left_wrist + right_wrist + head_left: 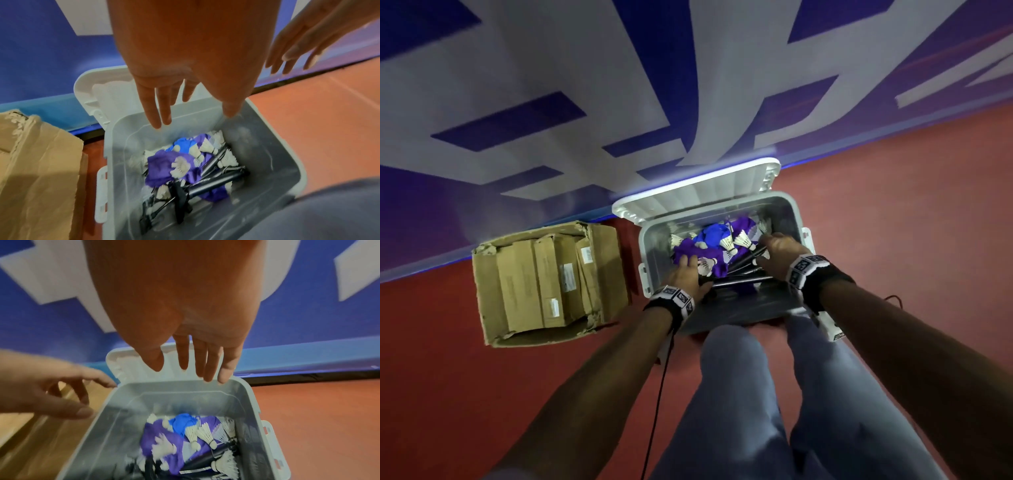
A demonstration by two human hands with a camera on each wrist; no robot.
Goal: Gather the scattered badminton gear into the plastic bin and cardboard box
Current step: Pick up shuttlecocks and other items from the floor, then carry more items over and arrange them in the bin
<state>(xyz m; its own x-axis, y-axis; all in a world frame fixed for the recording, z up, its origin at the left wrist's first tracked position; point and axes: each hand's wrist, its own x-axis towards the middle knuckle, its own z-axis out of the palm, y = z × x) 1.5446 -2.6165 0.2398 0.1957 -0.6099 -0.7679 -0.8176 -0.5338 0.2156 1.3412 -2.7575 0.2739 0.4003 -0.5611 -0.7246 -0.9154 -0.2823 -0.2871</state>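
Hands [690, 274] [779, 248] hover open and empty over the bin [654, 240]; gear [717, 255] lies inside, box [489, 291] left. Withdraw both straight up, clear of the shuttlecocks [736, 241].

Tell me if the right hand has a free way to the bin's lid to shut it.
Probably yes: the right hand hovers open over the plastic bin, and the lid stands open just beyond its fingertips, unobstructed.

We see a red floor [482, 377] meeting a blue wall [421, 212] with large white lettering [592, 68].
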